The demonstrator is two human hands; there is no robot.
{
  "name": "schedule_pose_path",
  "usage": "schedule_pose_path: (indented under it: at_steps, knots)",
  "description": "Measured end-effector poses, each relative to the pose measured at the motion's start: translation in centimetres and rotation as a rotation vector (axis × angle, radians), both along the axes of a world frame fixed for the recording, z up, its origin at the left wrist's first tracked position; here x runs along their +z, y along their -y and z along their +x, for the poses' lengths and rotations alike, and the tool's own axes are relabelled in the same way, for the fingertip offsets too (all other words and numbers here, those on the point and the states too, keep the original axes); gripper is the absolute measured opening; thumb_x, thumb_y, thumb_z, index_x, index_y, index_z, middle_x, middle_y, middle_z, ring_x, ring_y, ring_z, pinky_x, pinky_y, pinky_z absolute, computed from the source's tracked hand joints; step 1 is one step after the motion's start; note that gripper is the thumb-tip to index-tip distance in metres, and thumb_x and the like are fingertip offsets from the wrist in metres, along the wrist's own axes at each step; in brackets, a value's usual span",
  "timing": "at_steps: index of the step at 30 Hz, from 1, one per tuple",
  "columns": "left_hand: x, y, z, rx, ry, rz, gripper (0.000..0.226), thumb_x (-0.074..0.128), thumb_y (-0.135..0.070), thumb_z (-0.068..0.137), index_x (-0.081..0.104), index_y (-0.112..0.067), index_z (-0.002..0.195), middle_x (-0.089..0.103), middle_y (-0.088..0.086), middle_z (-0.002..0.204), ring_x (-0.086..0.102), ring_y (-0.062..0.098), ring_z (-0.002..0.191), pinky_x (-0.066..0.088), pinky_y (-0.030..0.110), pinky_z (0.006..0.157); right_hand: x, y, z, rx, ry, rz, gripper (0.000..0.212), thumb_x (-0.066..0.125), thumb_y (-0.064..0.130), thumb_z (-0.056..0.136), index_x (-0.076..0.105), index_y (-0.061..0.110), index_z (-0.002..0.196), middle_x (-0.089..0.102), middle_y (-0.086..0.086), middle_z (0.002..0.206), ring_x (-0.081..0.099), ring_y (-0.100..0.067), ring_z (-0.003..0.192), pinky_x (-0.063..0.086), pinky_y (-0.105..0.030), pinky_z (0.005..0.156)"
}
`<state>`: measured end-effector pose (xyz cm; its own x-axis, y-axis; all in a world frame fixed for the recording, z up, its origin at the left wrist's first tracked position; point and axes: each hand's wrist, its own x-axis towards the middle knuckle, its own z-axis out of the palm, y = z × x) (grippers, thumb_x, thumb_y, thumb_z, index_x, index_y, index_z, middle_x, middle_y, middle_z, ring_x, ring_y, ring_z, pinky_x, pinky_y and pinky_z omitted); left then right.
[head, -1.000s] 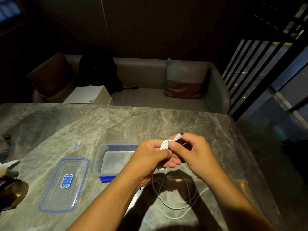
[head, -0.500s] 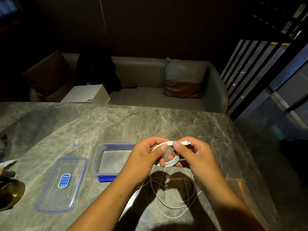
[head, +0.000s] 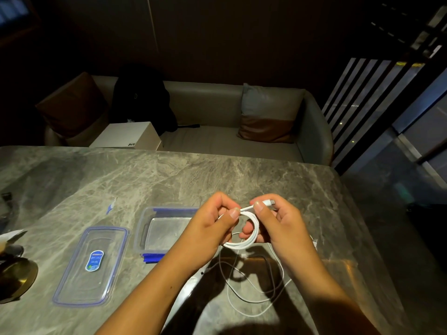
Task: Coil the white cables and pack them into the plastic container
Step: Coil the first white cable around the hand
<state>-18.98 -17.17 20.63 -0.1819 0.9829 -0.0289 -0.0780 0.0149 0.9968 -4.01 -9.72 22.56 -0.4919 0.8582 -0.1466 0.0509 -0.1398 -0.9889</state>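
Note:
Both hands hold a white cable (head: 251, 234) wound into a small coil above the marble table (head: 217, 175). My left hand (head: 212, 223) pinches the coil's left side. My right hand (head: 278, 221) pinches the plug end (head: 267, 203) at the top, between thumb and forefinger. A second white cable (head: 254, 301) lies in loose loops on the table below my hands. The open clear plastic container (head: 145, 228), with blue clips, sits just left of my left hand; its right part is hidden by that hand.
The container's clear lid (head: 92, 264) with a blue label lies flat to the left. A brass dish (head: 14, 279) sits at the left edge. A small blue-white scrap (head: 111, 206) lies behind the lid. Beyond the table stands a sofa (head: 217, 141) with a white box (head: 128, 136).
The tight bundle between my hands has opened into a wider round loop. My right hand has shifted right along the plug end, and both hands have drawn slightly apart.

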Motion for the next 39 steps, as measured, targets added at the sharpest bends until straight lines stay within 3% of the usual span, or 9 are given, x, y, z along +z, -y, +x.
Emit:
schedule_pose_path:
  at_steps: [5,8,11,15,18,22,28,31,39]
  knots:
    - [-0.1,0.2,-0.1,-0.03,-0.026,0.02,0.017,0.056,-0.033,0.094,0.054,-0.019,0.087,0.049,-0.005,0.067,0.042,0.01,0.056,0.038,0.025,0.056,-1.3,-0.6,-0.1,-0.131,0.157,0.17,0.021,0.073,0.02,0.088,0.059,0.03,0.101,0.066,-0.004,0.096,0.068,-0.011,0.078,0.058,-0.029,0.071]
    - [-0.5,0.4,0.0,-0.016,-0.02,0.006,0.016,0.057,-0.034,0.094,0.055,-0.019,0.088,0.049,-0.007,0.066,0.042,0.008,0.056,0.038,0.025,0.056,-1.8,-0.9,0.1,-0.091,0.257,0.339,0.013,0.075,0.021,0.085,0.065,0.03,0.088,0.063,0.001,0.093,0.058,-0.014,0.078,0.051,-0.029,0.073]
    - [-0.7,0.5,0.0,0.01,-0.023,-0.008,0.014,0.056,-0.032,0.094,0.055,-0.018,0.09,0.05,-0.007,0.066,0.043,0.008,0.055,0.038,0.024,0.056,-2.0,-1.0,0.0,-0.031,0.257,0.334,0.006,0.07,0.024,0.088,0.071,0.027,0.082,0.069,0.002,0.085,0.066,-0.018,0.079,0.056,-0.041,0.076]
    - [-0.7,0.3,-0.2,0.044,-0.044,0.01,0.012,0.055,-0.028,0.093,0.055,-0.018,0.089,0.049,-0.003,0.066,0.044,0.012,0.057,0.039,0.024,0.056,-1.7,-0.7,0.0,0.129,0.224,0.212,0.02,0.064,0.044,0.085,0.073,0.026,0.084,0.072,0.002,0.078,0.067,-0.02,0.075,0.057,-0.045,0.078]
    - [-1.0,0.1,-0.4,0.053,-0.059,0.005,0.009,0.055,-0.028,0.094,0.055,-0.022,0.087,0.051,-0.004,0.066,0.046,0.01,0.058,0.039,0.026,0.057,-1.7,-0.3,0.2,0.25,0.124,0.056,0.013,0.073,0.021,0.084,0.072,0.017,0.096,0.073,-0.001,0.084,0.067,-0.013,0.077,0.056,-0.031,0.077]
    - [-1.4,0.1,-0.6,0.053,-0.099,-0.018,0.011,0.053,-0.03,0.094,0.055,-0.021,0.089,0.052,-0.002,0.07,0.046,0.011,0.062,0.039,0.031,0.06,-1.8,-0.1,0.3,0.198,-0.037,-0.181,0.024,0.071,0.004,0.082,0.07,0.008,0.105,0.076,-0.02,0.089,0.072,-0.026,0.08,0.056,-0.035,0.081]
    - [-1.4,0.1,-0.8,0.086,-0.121,-0.031,0.011,0.052,-0.029,0.094,0.055,-0.019,0.088,0.053,-0.004,0.069,0.047,0.011,0.061,0.041,0.032,0.061,-1.3,0.2,0.7,0.229,-0.247,-0.424,0.041,0.071,0.0,0.077,0.067,0.005,0.117,0.072,-0.02,0.092,0.071,-0.023,0.081,0.058,-0.027,0.072]
    - [-1.4,0.1,-0.6,0.084,-0.124,-0.034,0.011,0.053,-0.027,0.096,0.055,-0.018,0.089,0.053,-0.004,0.067,0.047,0.009,0.059,0.041,0.028,0.058,-1.6,0.5,0.5,0.25,-0.192,-0.286,0.048,0.073,-0.002,0.074,0.066,0.015,0.118,0.071,-0.018,0.103,0.068,-0.023,0.089,0.057,-0.03,0.081]
    - [-1.2,0.0,-0.1,0.112,-0.036,-0.076,0.01,0.05,-0.015,0.102,0.052,-0.006,0.1,0.05,-0.001,0.067,0.046,0.011,0.056,0.041,0.024,0.056,-1.7,1.4,0.4,0.013,0.157,0.161,0.03,0.072,0.009,0.088,0.069,0.034,0.104,0.074,0.004,0.091,0.072,-0.015,0.075,0.061,-0.035,0.067]
